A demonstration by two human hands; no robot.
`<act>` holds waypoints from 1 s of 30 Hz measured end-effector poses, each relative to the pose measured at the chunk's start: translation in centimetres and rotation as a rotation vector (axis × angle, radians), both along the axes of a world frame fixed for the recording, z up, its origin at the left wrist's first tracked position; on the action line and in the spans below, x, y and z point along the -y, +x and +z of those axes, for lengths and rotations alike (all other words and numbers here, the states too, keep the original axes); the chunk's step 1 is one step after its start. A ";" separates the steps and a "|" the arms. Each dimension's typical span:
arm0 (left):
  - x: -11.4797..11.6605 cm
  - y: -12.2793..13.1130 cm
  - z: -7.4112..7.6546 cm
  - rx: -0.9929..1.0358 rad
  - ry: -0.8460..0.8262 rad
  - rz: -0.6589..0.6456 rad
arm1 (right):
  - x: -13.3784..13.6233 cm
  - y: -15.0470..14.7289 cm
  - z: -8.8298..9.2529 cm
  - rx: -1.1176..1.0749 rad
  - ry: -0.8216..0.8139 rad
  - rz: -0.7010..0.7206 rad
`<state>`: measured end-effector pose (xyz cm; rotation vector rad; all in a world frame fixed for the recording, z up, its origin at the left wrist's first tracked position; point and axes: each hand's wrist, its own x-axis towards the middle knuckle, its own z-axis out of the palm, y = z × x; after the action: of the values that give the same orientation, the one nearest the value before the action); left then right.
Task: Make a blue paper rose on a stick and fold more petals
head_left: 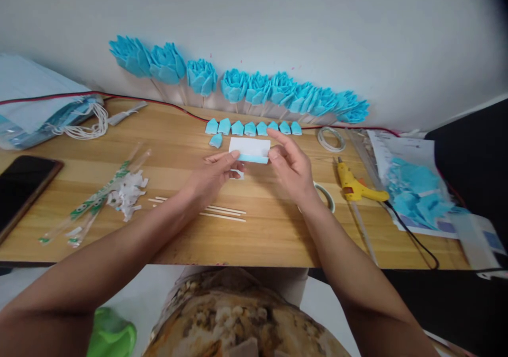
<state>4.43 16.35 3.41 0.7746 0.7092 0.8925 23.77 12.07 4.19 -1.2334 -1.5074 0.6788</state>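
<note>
A small white rectangle of paper [250, 147] with a blue strip along its near edge is held up between both hands over the table. My left hand [214, 173] pinches its left end, thumb on top. My right hand [292, 167] grips the right end between thumb and fingers, its index finger raised. Another small white piece [237, 174] shows by the left fingers, partly hidden. Behind the paper, several folded blue pieces [250, 129] with pointed tops lie in a row, and a single blue piece [216, 140] sits in front of them.
Blue paper flowers [234, 85] on sticks lean on the wall. Wooden sticks [226, 210] and white scraps [129, 190] lie left. At right are tape rolls [331, 139], a yellow glue gun [353, 185] and blue pieces [416, 190]. A phone [26, 188] rests far left.
</note>
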 end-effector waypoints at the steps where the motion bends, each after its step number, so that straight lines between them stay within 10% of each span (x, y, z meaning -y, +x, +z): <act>1: 0.0 0.0 0.1 0.005 -0.001 0.002 | 0.0 0.1 0.0 -0.021 -0.008 0.007; 8: 0.1 0.0 0.1 0.024 0.010 -0.018 | -0.5 0.1 -0.6 -0.090 -0.067 0.171; 30: 1.1 0.5 0.2 0.089 0.020 -0.075 | -0.3 -0.9 -1.1 -0.062 -0.027 0.068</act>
<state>4.90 15.22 3.64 0.7697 0.5901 0.8618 22.89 12.32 3.12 -1.1753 -1.4986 0.7779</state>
